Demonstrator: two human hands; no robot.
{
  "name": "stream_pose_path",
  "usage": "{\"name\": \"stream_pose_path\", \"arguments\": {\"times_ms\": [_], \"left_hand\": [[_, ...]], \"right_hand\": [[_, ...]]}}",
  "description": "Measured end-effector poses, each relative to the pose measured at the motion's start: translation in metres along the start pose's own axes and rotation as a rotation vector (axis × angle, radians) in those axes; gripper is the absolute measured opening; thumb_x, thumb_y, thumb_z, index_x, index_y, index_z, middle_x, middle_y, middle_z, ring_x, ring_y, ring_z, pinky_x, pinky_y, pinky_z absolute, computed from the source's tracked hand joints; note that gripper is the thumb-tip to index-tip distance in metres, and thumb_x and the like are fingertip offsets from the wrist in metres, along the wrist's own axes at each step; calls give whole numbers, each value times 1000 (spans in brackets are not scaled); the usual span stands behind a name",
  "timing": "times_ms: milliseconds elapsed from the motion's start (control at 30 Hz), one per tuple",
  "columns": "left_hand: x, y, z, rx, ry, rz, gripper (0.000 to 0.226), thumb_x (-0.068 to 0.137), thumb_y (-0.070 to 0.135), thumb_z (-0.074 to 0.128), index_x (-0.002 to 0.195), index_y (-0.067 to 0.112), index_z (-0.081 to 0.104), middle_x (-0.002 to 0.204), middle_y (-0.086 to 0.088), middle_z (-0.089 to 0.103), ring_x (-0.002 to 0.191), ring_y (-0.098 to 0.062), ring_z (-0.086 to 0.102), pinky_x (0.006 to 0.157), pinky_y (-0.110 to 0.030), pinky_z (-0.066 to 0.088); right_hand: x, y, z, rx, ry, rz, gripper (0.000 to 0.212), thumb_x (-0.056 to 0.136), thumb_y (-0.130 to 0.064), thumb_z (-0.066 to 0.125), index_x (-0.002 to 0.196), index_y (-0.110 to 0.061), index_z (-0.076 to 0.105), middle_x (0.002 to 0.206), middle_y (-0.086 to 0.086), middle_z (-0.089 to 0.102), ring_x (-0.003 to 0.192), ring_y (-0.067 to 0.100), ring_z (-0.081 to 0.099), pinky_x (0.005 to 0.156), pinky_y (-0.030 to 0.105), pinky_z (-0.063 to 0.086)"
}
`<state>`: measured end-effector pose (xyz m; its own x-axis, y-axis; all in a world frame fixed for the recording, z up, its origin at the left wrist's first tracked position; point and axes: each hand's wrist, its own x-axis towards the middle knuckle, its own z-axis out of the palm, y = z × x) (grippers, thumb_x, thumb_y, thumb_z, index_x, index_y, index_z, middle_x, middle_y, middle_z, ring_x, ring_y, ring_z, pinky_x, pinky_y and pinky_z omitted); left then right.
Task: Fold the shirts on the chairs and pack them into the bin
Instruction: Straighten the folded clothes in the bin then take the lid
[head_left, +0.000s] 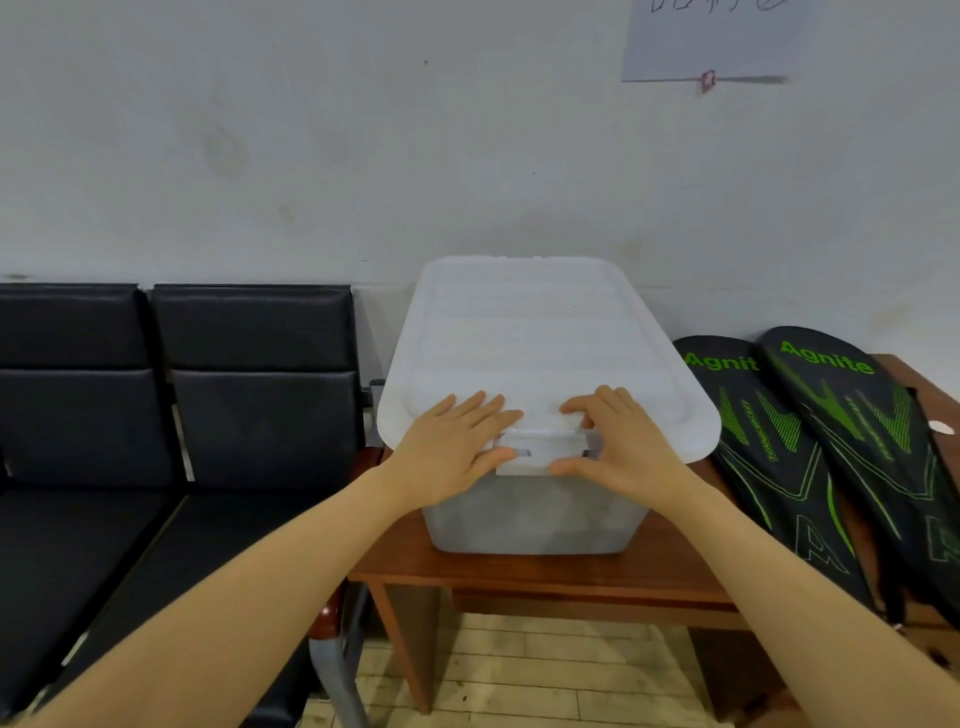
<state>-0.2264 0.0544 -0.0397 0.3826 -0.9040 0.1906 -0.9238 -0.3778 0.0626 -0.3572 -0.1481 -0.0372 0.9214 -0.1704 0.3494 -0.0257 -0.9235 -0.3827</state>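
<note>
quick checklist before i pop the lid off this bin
1. Both hands on the latch: ok. The left hand and the right hand rest at the front latch of the lid.
2. Lid off: not ok, it covers the bin.
3. Bin seated on the wooden table: ok.
4. Room to set the lid down: ok, the black chairs look bare.
5. Shirts in view: not ok, none on the chairs.
6. Bin contents: cannot tell, walls too cloudy.
</note>
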Motion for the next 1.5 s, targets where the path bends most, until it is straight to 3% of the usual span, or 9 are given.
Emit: {"name": "stream_pose_path", "arguments": {"times_ms": [100, 200, 300, 433, 733, 1067, 1233, 1300, 1500], "left_hand": [[2, 4, -1, -2, 20, -17, 75, 89, 63, 1, 146, 27, 33, 152, 0, 31, 143, -20, 24, 116, -37, 16], [6, 2, -7, -151, -52, -81, 52, 98, 49, 27, 147, 30, 28, 154, 7, 27, 144, -12, 18, 116, -30, 10], [18, -5, -17, -320, 10, -148, 44, 101, 40, 35, 142, 25, 40, 146, 5, 42, 136, -15, 34, 112, -31, 24], [61, -25, -18, -200, 90, -256, 43, 100, 36, 39, 140, 20, 42, 144, 1, 44, 131, -20, 38, 107, -32, 28], [194, -97, -5, -122, 83, -390, 43, 100, 31, 38, 140, 15, 41, 142, -4, 44, 127, -25, 41, 101, -33, 30], [335, -201, 23, -34, 19, -332, 44, 99, 34, 37, 138, 13, 42, 139, -5, 46, 128, -24, 39, 102, -34, 29], [384, -239, 50, 24, -9, -292, 59, 91, 61, 25, 125, 21, 52, 125, 1, 58, 119, -20, 50, 95, -32, 32], [399, -244, 55, 1, -15, -307, 53, 93, 61, 29, 120, 21, 53, 116, -1, 63, 113, -23, 55, 89, -32, 37], [429, -252, 46, -102, -341, -200, 55, 95, 63, 21, 135, 32, 43, 134, -6, 53, 124, -27, 48, 101, -35, 36]], "right_hand": [[1, -1, -1, 19, -5, -10, 75, 66, -72, 54, 122, -22, 55, 95, -15, 43, 91, 8, 41, 81, 29, 40], [8, -2, -8, 49, -85, 38, 57, 75, -58, 68, 122, -27, 55, 93, -11, 47, 87, 7, 43, 78, 24, 39], [24, -2, -14, 177, -73, 100, 43, 84, -56, 55, 117, -29, 58, 93, -10, 51, 84, 7, 47, 80, 25, 38], [63, 14, -2, -43, 9, 92, 34, 96, -41, 47, 122, -22, 58, 116, -5, 53, 108, 16, 47, 90, 27, 27], [204, 81, 13, -173, -3, 212, 39, 99, -29, 46, 136, -17, 48, 138, 3, 47, 123, 24, 45, 99, 34, 29], [350, 161, 41, -207, -92, 304, 44, 101, -30, 38, 143, -18, 39, 149, 0, 37, 138, 20, 31, 110, 35, 20], [381, 202, 58, -237, -88, 376, 42, 100, -39, 34, 138, -24, 46, 141, -5, 49, 133, 15, 38, 110, 31, 14], [387, 208, 61, -262, -55, 374, 40, 99, -42, 36, 133, -26, 51, 132, -6, 55, 127, 15, 43, 106, 31, 14], [386, 212, 67, -323, -26, 340, 41, 97, -48, 38, 131, -29, 51, 131, -11, 53, 125, 13, 42, 102, 28, 9]]}}
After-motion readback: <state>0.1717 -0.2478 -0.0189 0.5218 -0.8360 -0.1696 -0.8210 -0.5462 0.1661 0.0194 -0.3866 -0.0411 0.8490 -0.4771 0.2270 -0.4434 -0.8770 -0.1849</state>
